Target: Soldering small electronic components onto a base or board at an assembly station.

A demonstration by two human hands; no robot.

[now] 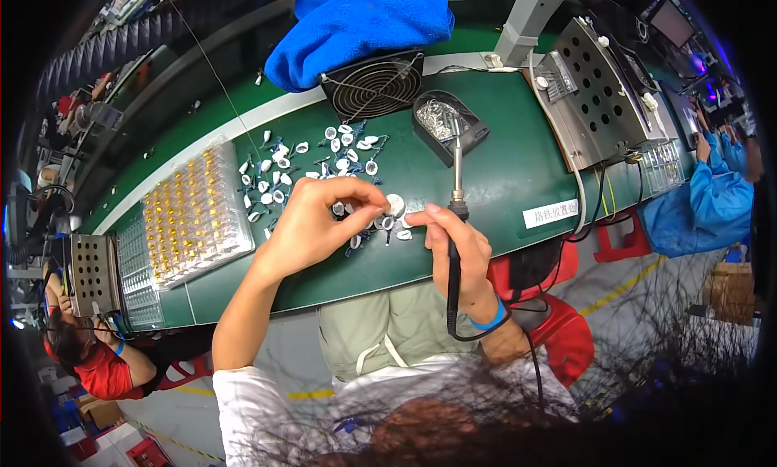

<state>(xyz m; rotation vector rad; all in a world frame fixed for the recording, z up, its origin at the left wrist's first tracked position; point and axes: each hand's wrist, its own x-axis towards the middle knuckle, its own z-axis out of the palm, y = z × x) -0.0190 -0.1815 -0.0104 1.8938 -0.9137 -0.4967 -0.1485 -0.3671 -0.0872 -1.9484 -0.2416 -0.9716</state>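
My left hand (312, 220) reaches in over the bench, its thumb and index finger pinched at the edge of a small white round part (395, 205). My right hand (463, 256) holds a soldering iron (458, 200), its metal tip pointing away from me toward the far side. The right fingertips are close beside the white part; whether they touch it I cannot tell. Just beyond and under the hands lie several small white cup-shaped pieces (342, 163) with dark blue wires. Some of them are partly hidden by my fingers.
A black tray (477, 133) of metal wool sits behind the iron's tip. Beyond it stand a black fan (374, 91) and a blue cloth (364, 26). Clear trays of gold parts (190, 212) are stacked at left. A perforated metal box (595, 103) stands right; co-workers sit both sides.
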